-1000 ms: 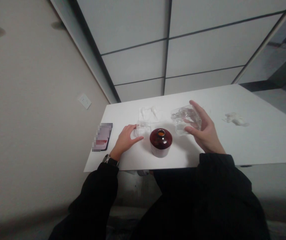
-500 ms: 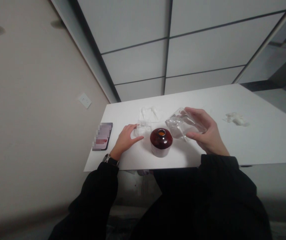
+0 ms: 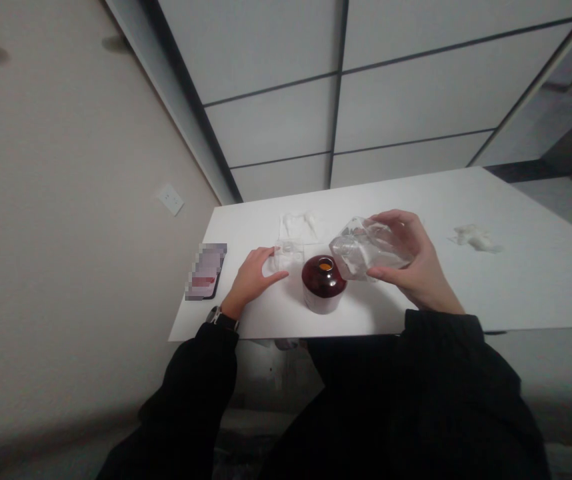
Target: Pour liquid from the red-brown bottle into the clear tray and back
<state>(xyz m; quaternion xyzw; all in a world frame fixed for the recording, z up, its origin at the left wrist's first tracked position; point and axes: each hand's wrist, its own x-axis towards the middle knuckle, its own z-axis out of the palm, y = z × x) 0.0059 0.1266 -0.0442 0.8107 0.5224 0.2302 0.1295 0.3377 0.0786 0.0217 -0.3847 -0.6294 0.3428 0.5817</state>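
My right hand (image 3: pixel 409 257) grips a clear plastic container (image 3: pixel 361 250), thumb in front and fingers behind. The container is tilted to the left, its lower left part close beside a dark red-brown glossy bottle (image 3: pixel 323 280). That squat bottle stands upright with its round mouth uncovered; whether the container touches it I cannot tell. My left hand (image 3: pixel 256 275) rests on the table with thumb and fingers apart. Its fingertips are at the left side of a small clear box (image 3: pixel 289 257), whose outline is faint against the white.
On the white table (image 3: pixel 526 287) a phone (image 3: pixel 207 272) lies at the left. Behind the small box is a clear sheet with whitish pieces (image 3: pixel 301 225). A crumpled whitish wad (image 3: pixel 475 237) lies at the right. A wall socket (image 3: pixel 171 200) is at the left.
The clear container in my right hand has turned and tipped slightly, and sits a little lower by the bottle. My left hand has stayed in place.
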